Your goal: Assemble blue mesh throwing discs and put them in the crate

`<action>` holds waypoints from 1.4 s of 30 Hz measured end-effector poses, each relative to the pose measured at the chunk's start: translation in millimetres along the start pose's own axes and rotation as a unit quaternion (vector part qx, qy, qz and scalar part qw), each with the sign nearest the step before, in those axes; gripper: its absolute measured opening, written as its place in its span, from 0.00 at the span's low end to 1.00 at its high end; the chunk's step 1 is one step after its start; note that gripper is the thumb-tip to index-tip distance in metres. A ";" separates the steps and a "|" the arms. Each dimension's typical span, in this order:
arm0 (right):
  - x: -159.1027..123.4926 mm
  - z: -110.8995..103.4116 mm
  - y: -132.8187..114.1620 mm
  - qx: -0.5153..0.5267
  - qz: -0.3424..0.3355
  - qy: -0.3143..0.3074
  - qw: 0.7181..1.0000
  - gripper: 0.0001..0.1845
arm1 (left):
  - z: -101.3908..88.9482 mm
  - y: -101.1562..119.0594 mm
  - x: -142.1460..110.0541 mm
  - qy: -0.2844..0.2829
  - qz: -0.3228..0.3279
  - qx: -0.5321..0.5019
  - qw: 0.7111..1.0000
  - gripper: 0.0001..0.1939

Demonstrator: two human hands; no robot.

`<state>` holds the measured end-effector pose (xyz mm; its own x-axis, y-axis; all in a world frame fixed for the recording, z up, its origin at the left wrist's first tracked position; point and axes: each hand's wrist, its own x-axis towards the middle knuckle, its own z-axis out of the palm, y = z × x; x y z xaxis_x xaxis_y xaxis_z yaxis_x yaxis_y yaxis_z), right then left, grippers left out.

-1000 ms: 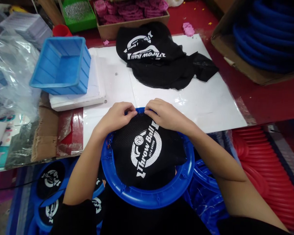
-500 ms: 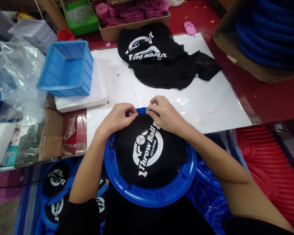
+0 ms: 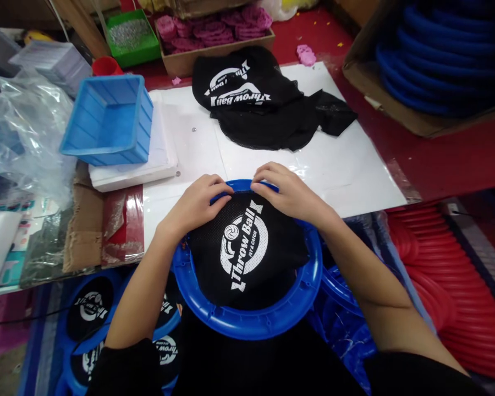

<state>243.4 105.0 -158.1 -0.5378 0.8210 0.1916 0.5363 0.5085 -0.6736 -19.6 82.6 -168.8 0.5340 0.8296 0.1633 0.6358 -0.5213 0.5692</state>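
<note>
A blue plastic ring (image 3: 272, 319) rests against the table's near edge in front of me. Over it lies a black mesh net (image 3: 247, 247) printed with "Throw Ball" in white. My left hand (image 3: 196, 203) and my right hand (image 3: 286, 190) sit side by side at the ring's far rim. Both have their fingers curled and pinch the net's far edge against the rim. The fingertips are partly hidden under the knuckles.
More black printed nets (image 3: 256, 104) are piled on the white sheet (image 3: 346, 165). A blue bin (image 3: 107, 118) stands at left beside clear plastic bags (image 3: 25, 126). A box of blue rings (image 3: 437, 60) is at right, red rings (image 3: 445, 280) lower right, finished rings (image 3: 91, 308) lower left.
The hands stay at the ring's far rim, with small finger shifts on the net edge. The view has shifted slightly; the ring and net hold their place.
</note>
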 end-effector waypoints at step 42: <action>26.3 -5.2 3.0 -0.097 -0.082 -0.099 0.987 0.10 | 6.2 40.6 -31.0 0.086 -0.176 0.117 0.974 0.05</action>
<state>234.2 129.5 -151.4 -0.7337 0.6668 0.1307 0.5357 0.6859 -0.4925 -6.9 34.5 -155.8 0.1711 0.9758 0.1359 0.8827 -0.2131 0.4188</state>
